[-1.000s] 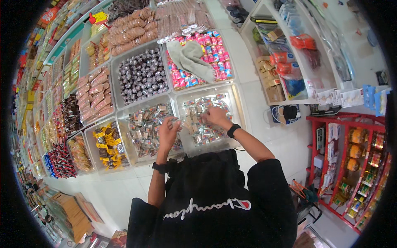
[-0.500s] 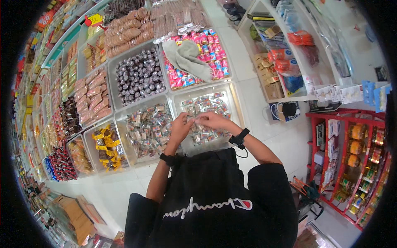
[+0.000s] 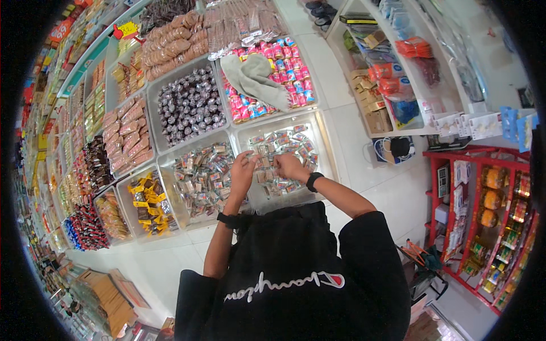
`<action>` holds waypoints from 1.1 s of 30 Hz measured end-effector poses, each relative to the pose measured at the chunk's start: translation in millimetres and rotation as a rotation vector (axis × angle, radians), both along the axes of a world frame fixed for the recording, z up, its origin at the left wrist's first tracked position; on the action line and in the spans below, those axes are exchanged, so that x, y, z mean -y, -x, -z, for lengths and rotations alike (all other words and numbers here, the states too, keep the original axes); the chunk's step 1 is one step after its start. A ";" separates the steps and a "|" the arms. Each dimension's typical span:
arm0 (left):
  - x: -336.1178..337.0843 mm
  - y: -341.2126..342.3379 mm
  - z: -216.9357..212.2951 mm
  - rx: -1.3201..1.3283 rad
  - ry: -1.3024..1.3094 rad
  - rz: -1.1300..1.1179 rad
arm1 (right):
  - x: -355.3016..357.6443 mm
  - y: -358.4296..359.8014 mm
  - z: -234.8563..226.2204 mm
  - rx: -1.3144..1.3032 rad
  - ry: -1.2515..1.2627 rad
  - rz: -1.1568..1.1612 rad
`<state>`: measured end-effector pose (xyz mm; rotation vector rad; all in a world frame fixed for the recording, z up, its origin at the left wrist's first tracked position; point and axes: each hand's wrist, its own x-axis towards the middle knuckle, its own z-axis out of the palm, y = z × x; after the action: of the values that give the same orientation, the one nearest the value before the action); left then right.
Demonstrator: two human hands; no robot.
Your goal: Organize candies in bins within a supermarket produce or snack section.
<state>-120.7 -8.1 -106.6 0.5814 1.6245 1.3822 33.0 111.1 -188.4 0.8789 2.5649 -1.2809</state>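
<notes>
A clear plastic bin (image 3: 325, 149) right in front of me holds small wrapped sweets (image 3: 300, 137) in see-through wrappers. Over its left wall hovers my left hand (image 3: 242, 171), fingers bent together in a pinch. Whatever is between those fingertips is too small to make out. My right hand (image 3: 291, 167) reaches in above the sweets, its fingers curled closed and pointing left; its fingertips hide what they may grip. To the left, a second bin (image 3: 183, 211) is heaped with similar wrapped sweets (image 3: 211, 170).
Beyond lie bins of dark foil-wrapped balls (image 3: 190, 105) and pink-and-blue candies (image 3: 296, 85) with a grey cloth (image 3: 257, 77) on top. Yellow-wrapped sweets (image 3: 149, 199) are at left. White shelving (image 3: 424, 108) and a red rack (image 3: 469, 153) stand to the right over the pale tiled floor (image 3: 369, 184).
My hands were together above the bin and are now apart. The right hand has turned and come lower over the sweets; the left has shifted slightly left.
</notes>
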 end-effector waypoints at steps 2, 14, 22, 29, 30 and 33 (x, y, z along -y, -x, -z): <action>1.5 0.9 -0.3 0.035 -0.028 -0.022 | 3.0 -0.1 -4.5 0.019 -0.068 0.001; 0.5 4.6 -6.0 0.057 0.023 -0.010 | -15.9 -1.8 3.9 0.144 -0.038 0.285; 6.6 5.8 2.8 0.008 0.005 -0.018 | -11.9 14.8 -4.7 0.183 -0.067 0.281; 3.7 4.4 0.0 0.017 0.026 0.001 | -16.0 16.7 -2.9 0.172 0.038 0.296; 3.4 2.5 0.3 -0.012 0.054 -0.013 | -14.8 17.6 -1.8 0.161 -0.014 0.279; 6.9 2.0 20.2 -0.108 0.083 0.036 | -15.6 17.4 -6.7 0.191 -0.112 0.265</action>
<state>-122.7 -15.0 -126.8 0.6425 1.7399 1.2696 15.7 126.6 -181.7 1.3313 2.4512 -1.0587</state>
